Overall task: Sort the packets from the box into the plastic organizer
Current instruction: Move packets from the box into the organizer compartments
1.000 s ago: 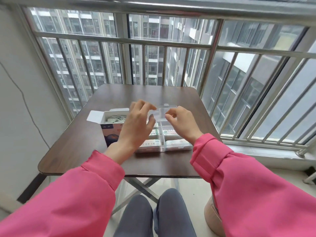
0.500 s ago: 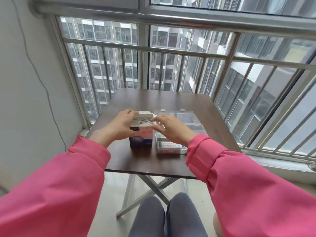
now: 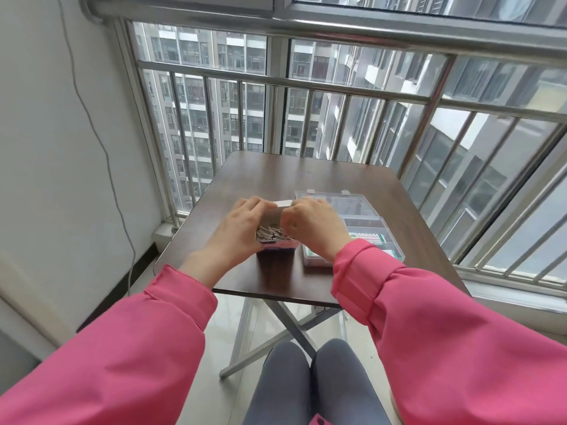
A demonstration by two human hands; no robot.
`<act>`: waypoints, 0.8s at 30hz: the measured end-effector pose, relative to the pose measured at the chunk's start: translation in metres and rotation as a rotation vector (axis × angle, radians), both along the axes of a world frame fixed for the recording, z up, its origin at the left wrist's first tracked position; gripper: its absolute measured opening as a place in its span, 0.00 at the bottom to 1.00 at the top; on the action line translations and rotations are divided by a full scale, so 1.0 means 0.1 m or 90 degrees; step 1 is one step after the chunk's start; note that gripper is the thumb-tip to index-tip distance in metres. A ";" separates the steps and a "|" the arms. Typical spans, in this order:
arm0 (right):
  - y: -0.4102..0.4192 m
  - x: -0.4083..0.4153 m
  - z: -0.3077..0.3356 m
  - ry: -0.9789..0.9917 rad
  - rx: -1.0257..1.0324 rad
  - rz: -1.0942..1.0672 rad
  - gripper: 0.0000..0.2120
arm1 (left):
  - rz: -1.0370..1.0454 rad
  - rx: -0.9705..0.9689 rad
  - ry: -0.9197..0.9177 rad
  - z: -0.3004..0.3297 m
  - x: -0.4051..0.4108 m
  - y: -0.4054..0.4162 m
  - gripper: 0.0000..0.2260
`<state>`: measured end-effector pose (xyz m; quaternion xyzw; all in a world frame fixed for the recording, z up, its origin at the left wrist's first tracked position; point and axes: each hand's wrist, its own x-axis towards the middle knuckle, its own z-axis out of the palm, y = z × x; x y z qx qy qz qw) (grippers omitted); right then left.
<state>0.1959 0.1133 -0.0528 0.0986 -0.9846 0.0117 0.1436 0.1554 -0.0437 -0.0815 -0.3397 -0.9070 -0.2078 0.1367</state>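
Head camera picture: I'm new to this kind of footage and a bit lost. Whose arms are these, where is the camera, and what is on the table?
There is no machine here. The camera sits on a person's head, looking forward and down at their own arms in pink sleeves. On the brown folding table stands a small open box packed with packets. Beside it lies a clear plastic organizer, lid open, some packets already inside. The left hand holds the box's side; the right hand has its grip at the box's top flap.

One head-worn wide-angle view looks forward and down over the table (image 3: pixel 306 179) toward the window railing (image 3: pixel 337 87).
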 end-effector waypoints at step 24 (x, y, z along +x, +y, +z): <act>0.03 -0.19 -0.13 0.061 0.028 -0.112 0.10 | -0.022 0.011 0.000 -0.06 -0.10 0.04 0.28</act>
